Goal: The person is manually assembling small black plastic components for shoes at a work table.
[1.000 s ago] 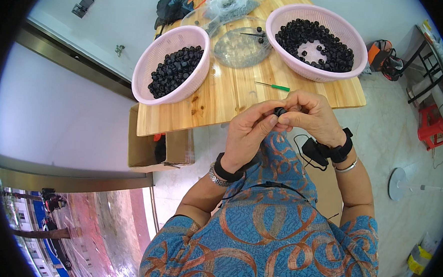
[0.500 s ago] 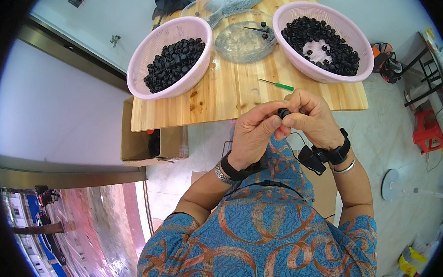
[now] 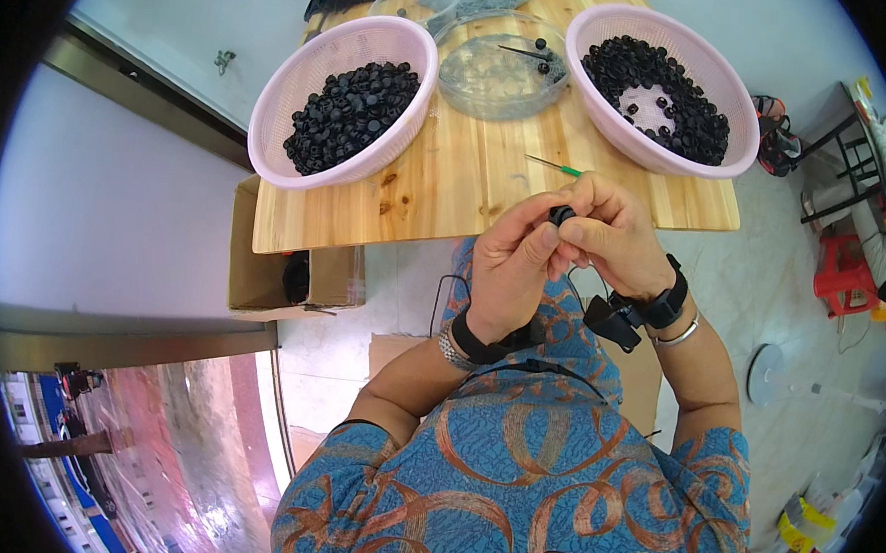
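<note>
Best done close to the body and just off the near edge of the wooden table point(image 3: 467, 193), with the small black part point(image 3: 561, 215) kept pinched high between both sets of fingertips so nothing slips to the floor. Worth pressing squarely and turning the piece only a little at a time — a skewed push on something this small probably jams or pops it loose. Left hand point(image 3: 508, 270) curled narrow, thumb and forefinger closed on the near-left side of the part; right hand point(image 3: 615, 235) folded over from the right, fingertips shut on the same part from the far side, so the 2 hands meet around it with no visible gap. Exact seating of the part between the fingers hidden — too small and too covered to tell which face points up. Black bands on both wrists, a metal bangle on each as well. On the table beyond: 2 pink baskets, the left basket point(image 3: 303, 79) heaped with black parts, the right basket point(image 3: 713, 85) at the far right holding more of the same with bare mesh showing in the middle. Between them a clear round dish point(image 3: 493, 79) with a few dark bits, and a thin green-handled tool point(image 3: 557, 166) lying flat just beyond the hands. Below the table's left end, an open cardboard box point(image 3: 262, 282) on the floor.
</note>
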The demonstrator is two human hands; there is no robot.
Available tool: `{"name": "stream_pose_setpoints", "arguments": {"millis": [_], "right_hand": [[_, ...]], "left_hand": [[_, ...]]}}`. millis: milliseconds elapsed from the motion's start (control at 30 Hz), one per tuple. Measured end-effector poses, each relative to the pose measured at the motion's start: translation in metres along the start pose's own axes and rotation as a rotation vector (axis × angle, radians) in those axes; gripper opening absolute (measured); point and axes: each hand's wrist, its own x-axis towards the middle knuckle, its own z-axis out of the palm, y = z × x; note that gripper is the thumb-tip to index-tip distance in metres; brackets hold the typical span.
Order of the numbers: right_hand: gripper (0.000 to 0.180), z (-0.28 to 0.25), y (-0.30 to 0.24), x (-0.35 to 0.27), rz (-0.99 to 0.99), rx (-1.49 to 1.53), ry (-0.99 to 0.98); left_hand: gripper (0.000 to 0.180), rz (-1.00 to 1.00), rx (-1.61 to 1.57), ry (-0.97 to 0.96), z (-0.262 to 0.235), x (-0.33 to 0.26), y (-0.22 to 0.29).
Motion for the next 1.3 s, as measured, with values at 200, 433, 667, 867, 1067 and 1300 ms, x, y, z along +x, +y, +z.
{"name": "stream_pose_setpoints", "arguments": {"millis": [200, 433, 667, 867, 1067, 1300], "right_hand": [[0.024, 0.002, 0.010, 0.008, -0.022, 0.108, 0.006], [0.022, 0.000, 0.019, 0.000, 0.123, -0.208, 0.124], [0.018, -0.013, 0.020, -0.009, 0.125, -0.293, 0.119], [0.020, -0.023, 0.013, -0.010, 0.103, -0.409, 0.141], [0.020, -0.036, 0.014, -0.005, 0.034, -0.427, 0.165], [0.020, -0.043, 0.019, 0.007, 0.073, -0.417, 0.162]], "left_hand": [[0.027, -0.035, -0.001, -0.014, -0.017, 0.012, 0.031], [0.022, -0.022, 0.129, 0.117, -0.042, 0.016, 0.084], [0.023, 0.064, 0.522, 0.185, -0.056, 0.041, 0.142], [0.029, 0.027, 1.179, 0.139, -0.085, 0.082, 0.204], [0.029, -0.044, 1.832, -0.051, -0.078, 0.146, 0.242], [0.030, -0.127, 2.092, -0.376, -0.093, 0.289, 0.223]]}}
